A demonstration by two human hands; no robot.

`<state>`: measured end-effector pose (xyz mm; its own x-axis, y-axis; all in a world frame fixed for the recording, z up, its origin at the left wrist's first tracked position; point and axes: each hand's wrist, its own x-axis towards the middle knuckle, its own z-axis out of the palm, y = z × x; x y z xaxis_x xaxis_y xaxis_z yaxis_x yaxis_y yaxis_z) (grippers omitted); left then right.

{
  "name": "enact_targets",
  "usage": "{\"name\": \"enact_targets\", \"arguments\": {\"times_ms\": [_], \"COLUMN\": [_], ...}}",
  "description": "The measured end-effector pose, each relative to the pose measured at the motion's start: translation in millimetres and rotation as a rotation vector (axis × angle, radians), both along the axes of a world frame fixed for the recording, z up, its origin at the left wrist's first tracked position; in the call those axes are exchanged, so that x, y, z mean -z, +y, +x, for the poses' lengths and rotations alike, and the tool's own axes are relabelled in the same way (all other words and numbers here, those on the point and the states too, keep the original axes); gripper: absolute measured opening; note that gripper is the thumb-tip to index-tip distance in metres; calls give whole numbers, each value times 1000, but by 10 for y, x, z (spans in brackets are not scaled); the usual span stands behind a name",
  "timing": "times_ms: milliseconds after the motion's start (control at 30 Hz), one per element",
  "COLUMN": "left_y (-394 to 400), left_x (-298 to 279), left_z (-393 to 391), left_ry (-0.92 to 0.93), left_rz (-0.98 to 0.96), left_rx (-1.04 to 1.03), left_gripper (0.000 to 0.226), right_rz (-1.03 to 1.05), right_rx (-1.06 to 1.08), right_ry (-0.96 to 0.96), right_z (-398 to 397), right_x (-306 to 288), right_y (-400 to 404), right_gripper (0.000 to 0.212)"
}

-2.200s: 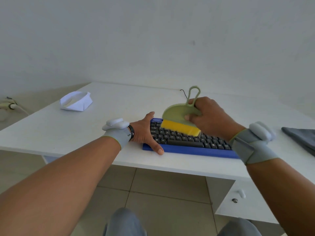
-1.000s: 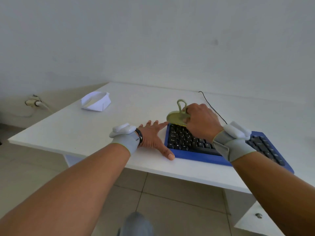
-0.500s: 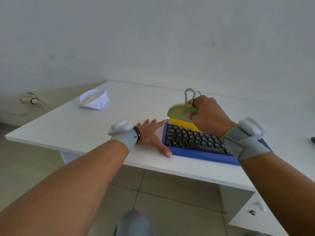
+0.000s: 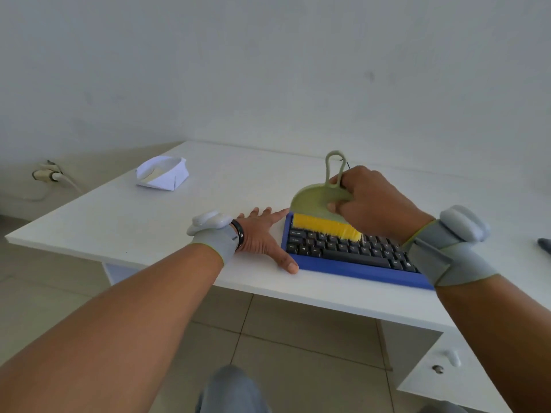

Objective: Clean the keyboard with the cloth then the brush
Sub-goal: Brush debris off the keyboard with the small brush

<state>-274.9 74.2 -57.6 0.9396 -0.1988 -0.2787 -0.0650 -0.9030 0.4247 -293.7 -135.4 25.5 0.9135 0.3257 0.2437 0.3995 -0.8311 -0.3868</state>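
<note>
A blue-framed keyboard [image 4: 351, 268] with dark keys lies near the table's front edge. My right hand [image 4: 372, 204] grips a pale green brush [image 4: 313, 201] with yellow bristles, and the bristles touch the keyboard's upper left rows. My left hand [image 4: 262, 234] lies flat on the table, fingers spread, with its thumb against the keyboard's left edge. A sliver of the dark grey cloth [image 4: 545, 243] shows at the far right edge of the view.
A folded white paper box [image 4: 162, 176] sits at the table's back left. A thin black cable [image 4: 347, 166] runs behind the brush handle. A wall socket with a plug [image 4: 47, 175] is at the left. A drawer with a knob [image 4: 451, 357] is under the table [image 4: 119, 222] at the right.
The brush has come back over the upper left keys with its bristles spread on them. My left hand has stayed flat beside the keyboard. The view has shifted a little.
</note>
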Motion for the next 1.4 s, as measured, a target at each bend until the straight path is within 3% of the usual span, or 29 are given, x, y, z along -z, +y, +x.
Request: {"name": "enact_targets", "arguments": {"times_ms": [100, 233, 467, 633, 833, 1033, 1133, 1233, 1400], "left_y": [19, -22, 17, 18, -9, 11, 0, -12, -25], "left_x": [45, 6, 35, 56, 9, 53, 18, -3, -24], "left_z": [46, -6, 50, 36, 19, 69, 25, -3, -12], "left_ry": [7, 2, 17, 12, 10, -21, 2, 6, 9], "left_rz": [-6, 20, 30, -7, 30, 25, 8, 9, 47], "left_rx": [-7, 13, 14, 8, 13, 26, -2, 1, -2], "left_gripper": [142, 138, 146, 144, 142, 136, 136, 135, 128], "right_rz": [-109, -183, -4, -114, -53, 199, 124, 6, 37], "right_rx": [140, 86, -39, 68, -20, -6, 38, 50, 7], "right_ry": [-60, 33, 116, 68, 64, 101, 24, 100, 47], "right_z": [23, -69, -123, -134, -220, -82, -93, -116, -143], "right_x": [80, 190, 28, -10, 200, 135, 35, 66, 259], "right_y": [58, 194, 185, -63, 190, 178, 26, 34, 273], "right_gripper": [27, 23, 36, 33, 36, 39, 38, 41, 38]}}
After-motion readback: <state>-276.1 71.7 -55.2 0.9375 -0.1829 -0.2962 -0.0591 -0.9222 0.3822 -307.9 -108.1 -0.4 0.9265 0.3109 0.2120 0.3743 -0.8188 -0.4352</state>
